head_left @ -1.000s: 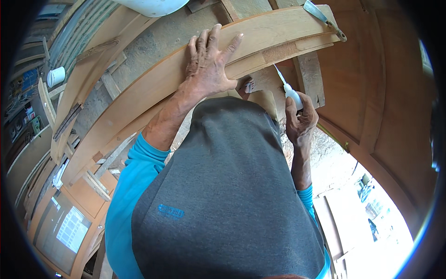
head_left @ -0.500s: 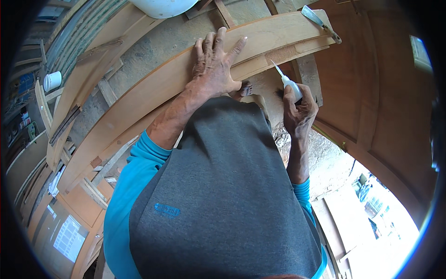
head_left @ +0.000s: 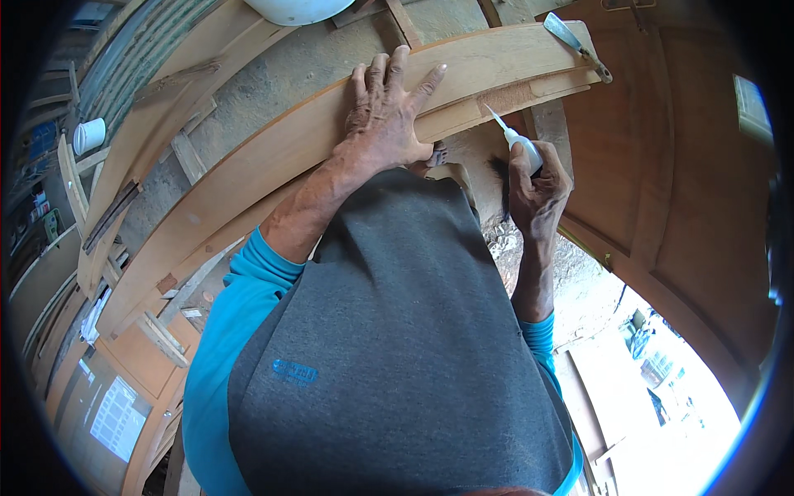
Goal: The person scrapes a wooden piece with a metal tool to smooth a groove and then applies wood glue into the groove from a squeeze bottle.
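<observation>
A long wooden board [head_left: 248, 175] runs from the lower left up to the upper right in front of me. My left hand [head_left: 382, 116] lies on it with the fingers spread. In my right hand [head_left: 539, 182] is a small white squeeze bottle [head_left: 523, 150] with a long thin nozzle, its tip pointing up and left at the board's near edge. Close to that tip, a rough brown recess [head_left: 506, 99] shows in the edge. A putty knife [head_left: 571, 41] with a worn handle rests across the board's far right end.
Wooden panelling [head_left: 670, 157] stands at the right. A white basin [head_left: 299, 7] is at the top, and a small white bucket [head_left: 89, 135] at the left among curved boards [head_left: 132, 198] and scrap wood. A wooden door panel [head_left: 149, 360] lies at the lower left.
My right hand and the bottle have shifted very slightly right in the picture. The nozzle still points at the board's edge, and my left hand keeps its place on the board.
</observation>
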`<state>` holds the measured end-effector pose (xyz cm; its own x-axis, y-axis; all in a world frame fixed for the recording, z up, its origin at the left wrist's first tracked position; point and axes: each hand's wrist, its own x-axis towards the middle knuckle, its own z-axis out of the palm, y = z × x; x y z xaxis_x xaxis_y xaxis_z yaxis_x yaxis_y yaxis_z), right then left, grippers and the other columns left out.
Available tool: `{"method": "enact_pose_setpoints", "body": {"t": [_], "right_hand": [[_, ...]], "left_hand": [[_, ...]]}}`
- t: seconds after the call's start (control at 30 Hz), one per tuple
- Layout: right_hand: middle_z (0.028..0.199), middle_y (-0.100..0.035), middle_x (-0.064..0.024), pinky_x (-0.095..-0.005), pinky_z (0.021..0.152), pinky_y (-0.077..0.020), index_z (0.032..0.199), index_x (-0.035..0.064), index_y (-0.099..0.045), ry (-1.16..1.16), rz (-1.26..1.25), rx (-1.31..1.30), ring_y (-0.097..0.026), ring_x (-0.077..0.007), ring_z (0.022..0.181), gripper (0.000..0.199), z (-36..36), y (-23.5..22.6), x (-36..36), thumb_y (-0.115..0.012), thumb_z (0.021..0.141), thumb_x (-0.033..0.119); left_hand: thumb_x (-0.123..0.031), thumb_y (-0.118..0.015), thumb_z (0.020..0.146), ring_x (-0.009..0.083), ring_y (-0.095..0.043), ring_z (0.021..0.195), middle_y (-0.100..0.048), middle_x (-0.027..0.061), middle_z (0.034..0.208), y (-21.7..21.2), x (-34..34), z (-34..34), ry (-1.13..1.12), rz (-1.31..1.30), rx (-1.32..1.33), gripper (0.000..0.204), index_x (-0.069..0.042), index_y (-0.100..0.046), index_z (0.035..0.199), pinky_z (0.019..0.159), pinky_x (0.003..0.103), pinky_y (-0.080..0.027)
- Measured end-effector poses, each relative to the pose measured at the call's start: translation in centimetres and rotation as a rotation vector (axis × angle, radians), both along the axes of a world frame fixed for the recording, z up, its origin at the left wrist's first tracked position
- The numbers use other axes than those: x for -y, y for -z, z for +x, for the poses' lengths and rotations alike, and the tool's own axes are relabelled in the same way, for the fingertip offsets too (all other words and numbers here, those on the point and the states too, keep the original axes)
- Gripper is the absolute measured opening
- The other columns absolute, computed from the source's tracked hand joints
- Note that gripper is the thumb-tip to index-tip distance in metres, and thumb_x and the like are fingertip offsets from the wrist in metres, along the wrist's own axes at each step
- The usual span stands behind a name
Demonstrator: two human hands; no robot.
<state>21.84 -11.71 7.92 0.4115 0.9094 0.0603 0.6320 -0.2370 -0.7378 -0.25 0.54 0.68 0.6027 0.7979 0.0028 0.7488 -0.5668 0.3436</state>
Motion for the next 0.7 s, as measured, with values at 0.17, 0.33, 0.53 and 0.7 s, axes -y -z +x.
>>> {"method": "enact_pose_setpoints", "body": {"t": [0.17, 0.33, 0.53, 0.7], "right_hand": [[0.079, -0.071, -0.0124, -0.0360, 0.068, -0.0568, 0.101, 0.0008, -0.074, -0.013, -0.016, 0.020, -0.070, -0.0196, 0.070, 0.024, 0.08, -0.19, -0.28, -0.076, 0.105, 0.024], [0.081, -0.071, -0.0131, -0.0366, 0.068, -0.0569, 0.101, 0.0005, -0.073, -0.048, 0.029, 0.044, -0.071, -0.0209, 0.070, 0.024, 0.15, -0.09, -0.34, -0.077, 0.105, 0.024], [0.081, -0.070, -0.0142, -0.0365, 0.067, -0.0564, 0.100, 0.0003, -0.073, -0.063, 0.029, 0.062, -0.071, -0.0220, 0.069, 0.022, 0.25, -0.05, -0.58, -0.077, 0.105, 0.021], [0.081, -0.070, -0.0147, -0.0364, 0.066, -0.0560, 0.100, 0.0001, -0.072, -0.072, 0.033, 0.071, -0.071, -0.0224, 0.068, 0.020, 0.26, -0.13, -0.50, -0.077, 0.104, 0.019]], "left_hand": [[-0.049, -0.094, 0.061, 0.0483, -0.032, 0.153, -0.031, 0.0294, 0.168, 0.07, -0.03, -0.01, -0.002, 0.003, 0.007, 0.128, -0.031, -0.038, 0.175, 0.128, 0.068, -0.022], [-0.061, -0.097, 0.058, 0.0504, -0.031, 0.151, -0.029, 0.0314, 0.167, 0.15, -0.20, -0.08, 0.022, 0.007, 0.006, 0.130, -0.025, -0.046, 0.172, 0.128, 0.071, -0.020], [-0.051, -0.094, 0.061, 0.0478, -0.033, 0.153, -0.031, 0.0298, 0.168, 0.00, -0.10, -0.04, 0.003, -0.010, 0.016, 0.127, -0.030, -0.041, 0.174, 0.127, 0.067, -0.023], [-0.053, -0.094, 0.062, 0.0481, -0.033, 0.152, -0.031, 0.0303, 0.168, 0.41, -0.02, -0.03, 0.001, 0.021, 0.007, 0.126, -0.030, -0.042, 0.174, 0.127, 0.067, -0.023]]}}
